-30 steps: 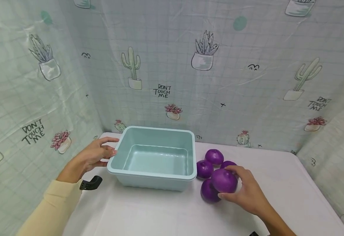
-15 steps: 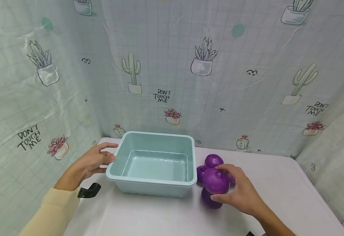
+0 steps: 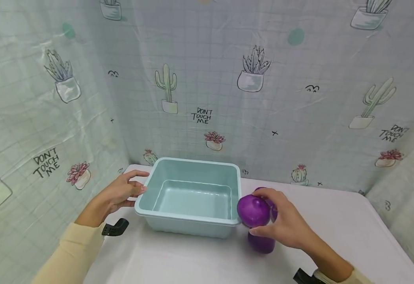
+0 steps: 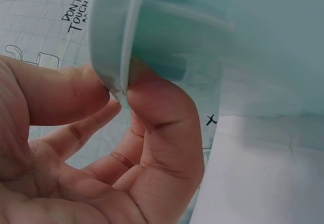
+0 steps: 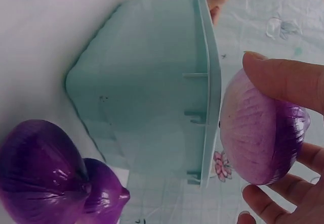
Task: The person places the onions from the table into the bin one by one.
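A pale blue plastic tub stands on the white table, and nothing lies inside it. My left hand grips its left rim; in the left wrist view the thumb and fingers pinch the tub's edge. My right hand holds a purple onion in the air just beside the tub's right rim. In the right wrist view that onion sits between thumb and fingers next to the tub's lip. More purple onions lie on the table below the hand, partly hidden by it.
A cactus-print curtain closes off the back and both sides of the table. Two onions lie by the tub's outer wall in the right wrist view. A black wrist strap shows at my left cuff. Bare white tabletop stretches in front.
My right hand has lifted the onion off the pile and carried it left, up to the tub's right rim. My left hand has kept its grip on the tub.
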`<state>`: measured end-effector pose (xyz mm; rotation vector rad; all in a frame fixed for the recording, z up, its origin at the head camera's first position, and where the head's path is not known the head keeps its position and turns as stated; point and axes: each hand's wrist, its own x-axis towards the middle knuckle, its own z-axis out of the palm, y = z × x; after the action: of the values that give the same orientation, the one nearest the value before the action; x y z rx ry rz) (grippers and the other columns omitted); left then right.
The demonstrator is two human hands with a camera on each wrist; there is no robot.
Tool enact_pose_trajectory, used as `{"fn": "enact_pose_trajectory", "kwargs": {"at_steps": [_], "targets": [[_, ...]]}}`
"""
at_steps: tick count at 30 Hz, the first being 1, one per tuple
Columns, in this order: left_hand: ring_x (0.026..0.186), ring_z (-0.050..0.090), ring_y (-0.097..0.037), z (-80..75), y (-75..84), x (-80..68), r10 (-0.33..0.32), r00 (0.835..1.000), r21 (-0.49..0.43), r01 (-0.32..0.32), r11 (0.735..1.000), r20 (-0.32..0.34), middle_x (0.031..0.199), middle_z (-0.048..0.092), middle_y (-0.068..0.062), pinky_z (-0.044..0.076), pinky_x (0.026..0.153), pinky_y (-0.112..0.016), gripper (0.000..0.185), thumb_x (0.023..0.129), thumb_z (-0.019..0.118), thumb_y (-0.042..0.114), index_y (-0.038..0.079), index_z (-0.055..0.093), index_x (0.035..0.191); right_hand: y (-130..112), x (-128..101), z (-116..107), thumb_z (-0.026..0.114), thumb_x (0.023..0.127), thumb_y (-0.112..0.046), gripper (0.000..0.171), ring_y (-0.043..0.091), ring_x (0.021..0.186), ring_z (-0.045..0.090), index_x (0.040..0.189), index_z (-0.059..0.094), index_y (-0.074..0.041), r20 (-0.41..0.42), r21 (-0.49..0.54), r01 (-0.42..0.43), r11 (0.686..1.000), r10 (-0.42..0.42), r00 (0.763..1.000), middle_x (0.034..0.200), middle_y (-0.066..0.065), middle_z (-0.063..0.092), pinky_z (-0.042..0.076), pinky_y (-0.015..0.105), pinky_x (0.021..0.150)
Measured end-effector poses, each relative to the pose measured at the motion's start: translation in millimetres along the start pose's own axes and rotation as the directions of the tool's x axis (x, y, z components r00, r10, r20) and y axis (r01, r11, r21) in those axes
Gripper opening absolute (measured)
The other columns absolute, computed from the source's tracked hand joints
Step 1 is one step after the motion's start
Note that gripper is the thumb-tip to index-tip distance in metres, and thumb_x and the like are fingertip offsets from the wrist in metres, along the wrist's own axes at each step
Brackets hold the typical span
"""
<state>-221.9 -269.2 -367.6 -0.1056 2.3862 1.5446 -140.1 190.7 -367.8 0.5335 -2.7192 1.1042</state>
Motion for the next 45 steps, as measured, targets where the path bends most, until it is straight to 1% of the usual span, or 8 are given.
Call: {"fn": "enact_pose_trajectory", "kwargs": {"at_steps": [5, 13, 21, 26, 32, 36, 40, 45], "targets": [[0.097, 0.065, -0.025, 1.4, -1.1, 1.0, -0.013, 1.0, -0.002, 0.013, 1.0, 0.012, 0.119, 0.066, -0.016, 0.061, 0.078, -0.04, 0.064, 0.101, 0.066, 0.012, 0.013, 0.037, 0.158, -2.3, 9.6, 5.9, 0.102, 0.058, -0.027, 0.084, 0.022, 0.116, 0.057, 0.132, 0.061, -0.026, 0.011, 0.014, 0.044, 0.999, -0.044, 0.999, 0.128, -0.001, 0.065, 0.054, 0.038, 0.088], [0.097, 0.066, -0.024, 1.7, -4.9, 1.6, -0.005, 1.0, -0.003, 0.005, 1.0, 0.027, 0.118, 0.066, -0.016, 0.062, 0.078, -0.041, 0.063, 0.102, 0.065, 0.012, 0.013, 0.037, 0.159, -7.1, 23.8, 12.3, 0.101, 0.057, -0.018, 0.085, 0.025, 0.119, 0.061, 0.132, 0.06, -0.025, 0.053, 0.037, 0.095, 0.995, -0.097, 0.994, 0.13, 0.001, 0.063, 0.053, 0.049, 0.094], [0.094, 0.065, -0.023, -1.5, -3.5, 2.3, 0.014, 1.0, -0.016, -0.014, 1.0, 0.026, 0.116, 0.065, -0.016, 0.062, 0.077, -0.04, 0.062, 0.103, 0.063, 0.009, 0.013, 0.036, 0.159, -17.9, 42.5, 19.3, 0.101, 0.058, -0.019, 0.087, 0.022, 0.126, 0.054, 0.134, 0.059, -0.026, 0.09, 0.04, 0.167, 0.985, -0.17, 0.981, 0.135, -0.003, 0.062, 0.052, 0.047, 0.095], [0.094, 0.065, -0.023, -0.2, -4.6, 2.9, 0.01, 0.999, -0.022, -0.009, 1.0, 0.037, 0.114, 0.065, -0.015, 0.061, 0.077, -0.04, 0.062, 0.103, 0.062, 0.009, 0.013, 0.035, 0.159, -22.2, 53.1, 25.8, 0.102, 0.057, -0.019, 0.087, 0.019, 0.124, 0.052, 0.133, 0.06, -0.029, 0.127, 0.047, 0.185, 0.982, -0.189, 0.974, 0.134, -0.006, 0.061, 0.049, 0.045, 0.094], [0.094, 0.065, -0.023, 2.2, -4.5, 5.9, 0.02, 0.999, -0.035, -0.018, 0.999, 0.039, 0.114, 0.065, -0.015, 0.061, 0.077, -0.04, 0.061, 0.104, 0.061, 0.008, 0.013, 0.035, 0.159, -27.4, 69.2, 31.0, 0.102, 0.058, -0.017, 0.085, 0.02, 0.125, 0.054, 0.132, 0.061, -0.024, 0.15, 0.048, 0.281, 0.959, -0.285, 0.947, 0.132, -0.006, 0.064, 0.05, 0.052, 0.099], [0.093, 0.065, -0.022, 2.7, -4.1, 7.3, 0.021, 0.999, -0.054, -0.018, 0.998, 0.045, 0.111, 0.065, -0.013, 0.061, 0.076, -0.04, 0.061, 0.103, 0.06, 0.006, 0.013, 0.035, 0.159, -30.7, 81.9, 32.8, 0.101, 0.059, -0.016, 0.083, 0.02, 0.125, 0.056, 0.132, 0.062, -0.021, 0.165, 0.057, 0.342, 0.938, -0.346, 0.924, 0.132, -0.005, 0.065, 0.049, 0.052, 0.101], [0.091, 0.064, -0.02, 0.9, -3.6, 6.6, 0.025, 0.998, -0.071, -0.021, 0.997, 0.053, 0.105, 0.065, -0.01, 0.061, 0.076, -0.04, 0.062, 0.102, 0.059, 0.004, 0.012, 0.035, 0.158, -37.2, 93.9, 35.6, 0.101, 0.058, -0.013, 0.084, 0.019, 0.127, 0.055, 0.132, 0.062, -0.02, 0.199, 0.091, 0.353, 0.931, -0.365, 0.91, 0.132, -0.005, 0.064, 0.049, 0.052, 0.102], [0.091, 0.063, -0.02, -1.1, -2.9, 7.5, 0.03, 0.998, -0.075, -0.026, 0.997, 0.057, 0.103, 0.065, -0.009, 0.061, 0.077, -0.039, 0.061, 0.102, 0.058, 0.004, 0.012, 0.034, 0.158, -48.4, 109.8, 39.8, 0.101, 0.058, -0.014, 0.083, 0.017, 0.126, 0.052, 0.131, 0.062, -0.021, 0.228, 0.098, 0.363, 0.926, -0.376, 0.898, 0.131, -0.007, 0.064, 0.047, 0.051, 0.103]]}}
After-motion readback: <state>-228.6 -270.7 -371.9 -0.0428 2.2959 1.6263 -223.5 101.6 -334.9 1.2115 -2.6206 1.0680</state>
